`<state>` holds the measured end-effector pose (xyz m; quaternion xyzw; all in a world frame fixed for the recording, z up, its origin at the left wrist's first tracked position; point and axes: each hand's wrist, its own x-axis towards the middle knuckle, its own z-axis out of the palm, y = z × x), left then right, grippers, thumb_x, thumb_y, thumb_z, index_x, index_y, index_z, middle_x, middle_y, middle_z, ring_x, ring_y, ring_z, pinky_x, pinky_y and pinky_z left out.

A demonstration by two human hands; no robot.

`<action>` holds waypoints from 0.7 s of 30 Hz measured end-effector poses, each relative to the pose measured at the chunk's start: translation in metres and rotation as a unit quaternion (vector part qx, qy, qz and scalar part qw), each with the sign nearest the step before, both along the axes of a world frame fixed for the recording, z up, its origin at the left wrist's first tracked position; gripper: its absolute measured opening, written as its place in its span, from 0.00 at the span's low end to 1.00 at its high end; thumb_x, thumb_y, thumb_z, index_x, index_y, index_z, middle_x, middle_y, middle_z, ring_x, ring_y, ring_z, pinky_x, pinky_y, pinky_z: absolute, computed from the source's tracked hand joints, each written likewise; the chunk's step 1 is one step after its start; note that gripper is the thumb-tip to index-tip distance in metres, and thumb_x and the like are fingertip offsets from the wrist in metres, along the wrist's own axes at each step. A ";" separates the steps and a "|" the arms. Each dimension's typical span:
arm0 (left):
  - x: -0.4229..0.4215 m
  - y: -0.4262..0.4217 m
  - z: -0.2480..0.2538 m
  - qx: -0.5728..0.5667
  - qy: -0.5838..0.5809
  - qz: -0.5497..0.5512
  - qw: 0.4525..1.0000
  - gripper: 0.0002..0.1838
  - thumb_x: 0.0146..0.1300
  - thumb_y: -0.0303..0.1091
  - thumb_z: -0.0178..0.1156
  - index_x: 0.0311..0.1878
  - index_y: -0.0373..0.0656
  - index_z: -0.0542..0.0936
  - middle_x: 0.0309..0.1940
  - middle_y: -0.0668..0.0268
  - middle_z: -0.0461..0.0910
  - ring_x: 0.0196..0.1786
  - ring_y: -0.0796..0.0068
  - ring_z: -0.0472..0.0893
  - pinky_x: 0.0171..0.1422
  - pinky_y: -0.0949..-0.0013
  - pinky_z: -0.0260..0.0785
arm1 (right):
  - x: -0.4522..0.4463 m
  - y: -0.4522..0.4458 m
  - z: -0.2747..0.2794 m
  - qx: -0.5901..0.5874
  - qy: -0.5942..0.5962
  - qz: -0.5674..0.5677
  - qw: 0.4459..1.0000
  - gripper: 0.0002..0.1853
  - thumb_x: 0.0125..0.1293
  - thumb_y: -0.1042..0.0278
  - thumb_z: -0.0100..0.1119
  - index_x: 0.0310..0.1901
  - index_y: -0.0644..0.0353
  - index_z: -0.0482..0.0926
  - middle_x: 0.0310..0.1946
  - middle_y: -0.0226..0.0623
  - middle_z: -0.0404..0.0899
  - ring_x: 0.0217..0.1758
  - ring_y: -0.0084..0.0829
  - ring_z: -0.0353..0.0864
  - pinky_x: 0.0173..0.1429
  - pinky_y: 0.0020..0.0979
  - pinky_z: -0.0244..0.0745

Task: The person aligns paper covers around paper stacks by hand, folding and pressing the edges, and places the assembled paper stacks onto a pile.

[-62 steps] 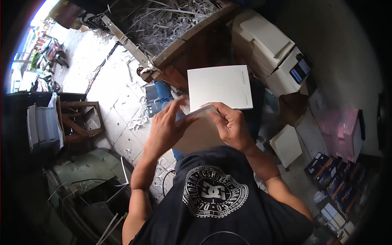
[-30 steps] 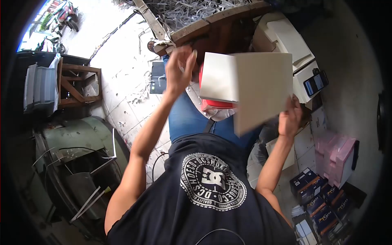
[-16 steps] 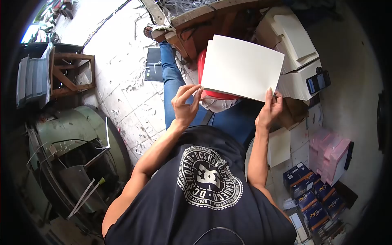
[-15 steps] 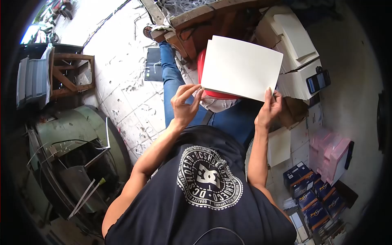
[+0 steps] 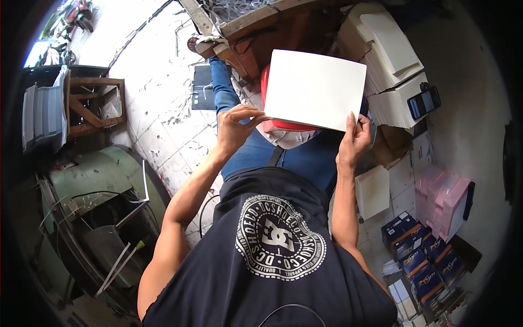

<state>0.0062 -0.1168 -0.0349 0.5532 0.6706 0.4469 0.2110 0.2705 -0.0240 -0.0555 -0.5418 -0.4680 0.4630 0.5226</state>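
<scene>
A white sheet stack lies over a red stool between my legs. My left hand has its fingers pinched together at the lower left corner of the sheets. With thumb on top and fingers beneath, my right hand grips the lower right corner. How many sheets each hand holds cannot be made out.
Tall stacks of cream paper stand at upper right, with a phone beside them. Shredded strips fill a wooden bin at the top. A green machine is at left; dark blue boxes and pink-wrapped packs are at lower right.
The raised sheet has come down flat onto the stack. Both hands have moved to its near corners, and over the last half second the top sheet has shifted slightly left, lining up with the stack.
</scene>
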 end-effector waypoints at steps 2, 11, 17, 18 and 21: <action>-0.002 0.001 0.002 -0.003 -0.002 -0.007 1.000 0.07 0.51 0.27 0.75 0.35 0.41 0.89 0.33 0.62 0.88 0.33 0.70 0.86 0.37 0.71 0.77 | 0.000 0.001 -0.001 -0.002 0.004 0.005 1.000 0.09 0.74 0.71 0.57 0.48 0.67 0.72 0.37 0.35 0.84 0.42 0.16 0.78 0.48 0.19 0.72; -0.006 0.000 0.004 -0.072 -0.041 -0.012 0.996 0.06 0.55 0.29 0.74 0.35 0.40 0.89 0.32 0.62 0.88 0.34 0.75 0.86 0.40 0.73 0.77 | 0.003 0.002 0.000 -0.004 -0.049 0.016 0.999 0.09 0.74 0.71 0.57 0.48 0.67 0.71 0.36 0.35 0.85 0.41 0.15 0.78 0.46 0.19 0.72; 0.013 -0.002 0.005 -0.112 -0.158 0.062 0.979 0.06 0.60 0.29 0.71 0.35 0.35 0.87 0.28 0.67 0.86 0.31 0.83 0.81 0.37 0.78 0.72 | -0.002 0.002 0.002 0.042 -0.121 -0.018 0.992 0.10 0.72 0.68 0.60 0.44 0.68 0.74 0.23 0.28 0.79 0.29 0.14 0.70 0.34 0.19 0.66; 0.020 -0.004 0.001 -0.111 -0.201 0.094 0.969 0.06 0.61 0.28 0.70 0.35 0.34 0.86 0.27 0.67 0.85 0.30 0.85 0.79 0.37 0.78 0.71 | -0.004 0.003 0.004 0.043 -0.109 -0.025 0.993 0.10 0.71 0.68 0.61 0.41 0.68 0.75 0.21 0.25 0.75 0.27 0.13 0.67 0.32 0.19 0.63; 0.030 -0.005 -0.002 -0.136 -0.293 0.161 0.933 0.07 0.62 0.30 0.70 0.34 0.35 0.85 0.25 0.69 0.83 0.29 0.87 0.75 0.36 0.80 0.67 | 0.004 0.007 0.001 0.037 -0.131 -0.011 0.991 0.12 0.70 0.67 0.64 0.34 0.67 0.75 0.19 0.22 0.72 0.24 0.10 0.63 0.30 0.19 0.60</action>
